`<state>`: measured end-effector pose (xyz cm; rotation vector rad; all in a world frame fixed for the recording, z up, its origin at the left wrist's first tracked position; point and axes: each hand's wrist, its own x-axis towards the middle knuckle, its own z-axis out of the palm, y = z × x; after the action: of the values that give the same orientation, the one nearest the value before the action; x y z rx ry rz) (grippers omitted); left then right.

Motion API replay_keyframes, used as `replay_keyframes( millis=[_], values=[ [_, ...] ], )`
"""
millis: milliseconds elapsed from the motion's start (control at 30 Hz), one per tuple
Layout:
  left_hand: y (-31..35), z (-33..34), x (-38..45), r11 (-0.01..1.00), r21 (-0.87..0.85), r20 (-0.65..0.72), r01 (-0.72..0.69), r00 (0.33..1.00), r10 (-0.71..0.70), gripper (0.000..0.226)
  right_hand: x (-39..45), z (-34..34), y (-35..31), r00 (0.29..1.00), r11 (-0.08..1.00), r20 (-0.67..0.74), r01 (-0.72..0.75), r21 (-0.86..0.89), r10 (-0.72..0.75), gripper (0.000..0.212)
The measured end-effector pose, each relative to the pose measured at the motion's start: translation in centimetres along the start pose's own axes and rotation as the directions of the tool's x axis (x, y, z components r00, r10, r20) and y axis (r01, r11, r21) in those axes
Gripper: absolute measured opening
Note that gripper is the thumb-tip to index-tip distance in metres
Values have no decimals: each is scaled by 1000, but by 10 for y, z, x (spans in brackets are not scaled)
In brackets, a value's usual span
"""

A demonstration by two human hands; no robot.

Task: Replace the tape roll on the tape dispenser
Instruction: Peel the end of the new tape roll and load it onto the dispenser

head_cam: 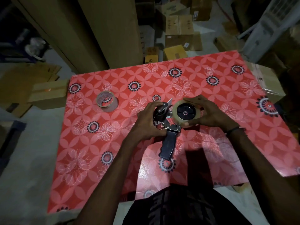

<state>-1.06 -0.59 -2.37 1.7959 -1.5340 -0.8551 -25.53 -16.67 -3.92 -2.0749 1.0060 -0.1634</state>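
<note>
On the tabletop [211, 75], your left hand [148, 122] gripping the tape dispenser [168, 132], right hand [209, 112] clasping its tape roll [176, 118].

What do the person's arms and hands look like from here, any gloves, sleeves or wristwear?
Both hands are bare, no gloves. The left hand and forearm show no sleeve or jewellery. The right hand has a thin dark band around the wrist. Both forearms are uncovered up to the frame's bottom edge.

Table cover [113, 143] glossy, smooth; dispenser [168, 127] shiny metal, matt black plastic; tape roll [177, 120] translucent, glossy.
</note>
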Motion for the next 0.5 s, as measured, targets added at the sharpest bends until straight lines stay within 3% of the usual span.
replay_keyframes(
  millis=[133, 267, 367, 500],
  values=[
    [-1, 1, 1, 1000, 0, 14, 4, 1000, -4, 106, -1, -11, 9, 993, 995, 110, 42, 95, -52, 111],
    [-6, 6, -3, 1000, 10, 44, -21, 999, 20, 103, -5, 2, 6, 997, 996, -17, 76, 37, -76, 113],
    [-7, 15, -8, 1000, -9, 21, -19, 1000, 19, 100, -6, 15, 1, 992, 1000, -129, 14, 24, -11, 115],
    [-3, 23, -11, 999, -44, -68, 10, 998, -13, 99, -6, 13, 2, 993, 999, -109, 40, -22, -42, 115]
  ],
)
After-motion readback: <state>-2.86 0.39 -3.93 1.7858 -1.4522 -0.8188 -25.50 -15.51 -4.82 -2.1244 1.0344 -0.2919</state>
